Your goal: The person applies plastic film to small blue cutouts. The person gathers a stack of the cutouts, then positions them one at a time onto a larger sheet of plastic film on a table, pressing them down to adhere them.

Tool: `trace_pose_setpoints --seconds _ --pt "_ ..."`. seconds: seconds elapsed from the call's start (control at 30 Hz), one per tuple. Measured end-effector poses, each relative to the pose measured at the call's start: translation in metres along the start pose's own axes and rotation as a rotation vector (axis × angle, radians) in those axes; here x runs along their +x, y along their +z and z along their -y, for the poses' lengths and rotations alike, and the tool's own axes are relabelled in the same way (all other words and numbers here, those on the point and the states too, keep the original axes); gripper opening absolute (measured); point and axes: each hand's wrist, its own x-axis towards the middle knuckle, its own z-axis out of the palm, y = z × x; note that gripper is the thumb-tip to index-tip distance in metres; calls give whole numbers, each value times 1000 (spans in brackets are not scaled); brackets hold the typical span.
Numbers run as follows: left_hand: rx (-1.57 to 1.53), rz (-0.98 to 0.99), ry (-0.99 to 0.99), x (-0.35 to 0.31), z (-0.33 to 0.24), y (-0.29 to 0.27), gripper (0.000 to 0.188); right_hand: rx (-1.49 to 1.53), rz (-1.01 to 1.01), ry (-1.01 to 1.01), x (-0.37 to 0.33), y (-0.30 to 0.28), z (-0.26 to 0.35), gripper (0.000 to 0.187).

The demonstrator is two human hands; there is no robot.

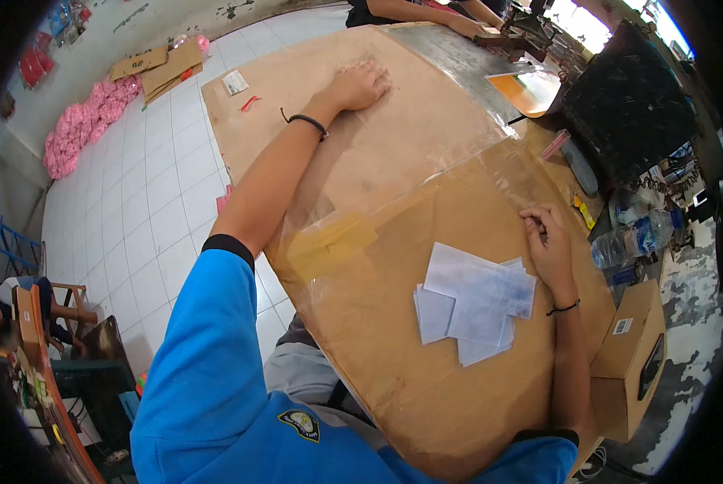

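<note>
My left hand (pixel 363 85) lies palm down on the far part of the table, on a clear plastic sheet (pixel 426 105), its fingers stretched out and holding nothing visible. On the near brown-paper-covered part, my right hand (pixel 549 246) rests with its fingers loosely curled in, and nothing shows in them. Just left of the right hand is a loose pile of white paper pieces (pixel 482 294), overlapping at different angles; the hand appears apart from it. A yellow patch (pixel 333 246) shows under the plastic near my left forearm.
A small white label card (pixel 235 82) and a red strip (pixel 250 103) lie at the far left table corner. Along the right stand a dark monitor (pixel 632 105), a plastic bottle (pixel 632 239) and a cardboard box (pixel 628 355). Another person's arm (pixel 426 12) reaches a machine at the far edge.
</note>
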Motion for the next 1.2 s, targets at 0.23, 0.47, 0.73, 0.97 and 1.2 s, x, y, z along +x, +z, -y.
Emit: trace_pose_setpoints --seconds 0.23,0.47,0.73,0.97,1.2 --pt "-5 10 6 4 5 2 62 3 -2 -21 2 0 4 10" --pt "11 -24 5 5 10 4 63 -10 -5 -27 3 2 2 10" --pt "2 -11 1 6 7 3 62 -11 -5 -36 2 1 2 11" --pt "-17 1 3 4 3 1 63 -38 11 -18 3 -1 3 11" --pt "-17 -2 -6 5 6 0 63 -37 7 -23 3 0 5 11"
